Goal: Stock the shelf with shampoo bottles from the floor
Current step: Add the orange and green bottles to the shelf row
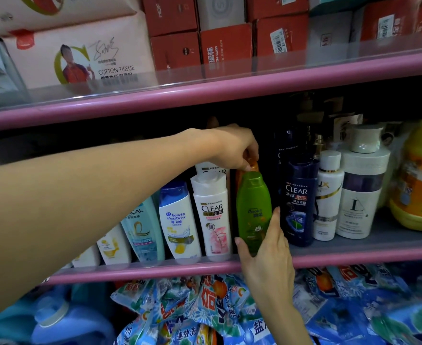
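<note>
My right hand (267, 247) grasps the green bottle (253, 210) low on the middle shelf (354, 255); left hand (232, 148) pinches an orange cap (253, 165) behind. Light, slick plastic: I'd hold the waist.

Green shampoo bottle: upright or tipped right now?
Roughly upright, cap up, leaning slightly. The green shampoo bottle stands at the shelf's front; the right hand grips its base.

On the top level stand red cardboard boxes (226, 44) beside pale pink tissue packs (80, 56). A big yellow plastic jug (420, 175) stands far right. Below lie blue detergent bags (205, 307) and a blue jug (63, 322).
</note>
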The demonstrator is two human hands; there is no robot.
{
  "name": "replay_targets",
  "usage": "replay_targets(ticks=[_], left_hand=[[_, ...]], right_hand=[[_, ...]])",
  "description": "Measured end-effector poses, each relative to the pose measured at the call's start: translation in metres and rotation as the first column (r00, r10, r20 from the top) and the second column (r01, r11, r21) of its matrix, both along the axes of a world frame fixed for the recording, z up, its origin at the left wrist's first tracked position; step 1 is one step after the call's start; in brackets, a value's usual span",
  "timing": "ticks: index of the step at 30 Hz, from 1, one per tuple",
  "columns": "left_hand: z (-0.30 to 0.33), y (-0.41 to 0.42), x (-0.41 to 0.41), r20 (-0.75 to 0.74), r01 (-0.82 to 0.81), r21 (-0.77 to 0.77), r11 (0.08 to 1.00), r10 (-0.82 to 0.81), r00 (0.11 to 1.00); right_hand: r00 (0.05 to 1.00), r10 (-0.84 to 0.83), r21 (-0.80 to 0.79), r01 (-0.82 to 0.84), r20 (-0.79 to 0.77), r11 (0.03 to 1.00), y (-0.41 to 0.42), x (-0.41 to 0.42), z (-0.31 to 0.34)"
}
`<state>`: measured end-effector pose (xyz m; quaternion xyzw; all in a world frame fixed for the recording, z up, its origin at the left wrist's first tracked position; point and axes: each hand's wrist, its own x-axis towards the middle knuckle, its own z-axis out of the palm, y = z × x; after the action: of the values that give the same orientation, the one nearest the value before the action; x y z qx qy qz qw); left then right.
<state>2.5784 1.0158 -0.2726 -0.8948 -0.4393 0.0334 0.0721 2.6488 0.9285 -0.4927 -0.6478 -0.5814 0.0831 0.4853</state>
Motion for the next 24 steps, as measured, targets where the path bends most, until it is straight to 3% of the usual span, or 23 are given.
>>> replay_targets(ticks=[24], left_hand=[[-0.0003, -0.001, 0.003, 0.029, -0.025, 0.039, 0.999, 0.024, 0.999]], right_hand=[[1.0, -0.015, -0.009, 0.015, 0.014, 1.0, 0.0004, -0.0003, -0.0004]])
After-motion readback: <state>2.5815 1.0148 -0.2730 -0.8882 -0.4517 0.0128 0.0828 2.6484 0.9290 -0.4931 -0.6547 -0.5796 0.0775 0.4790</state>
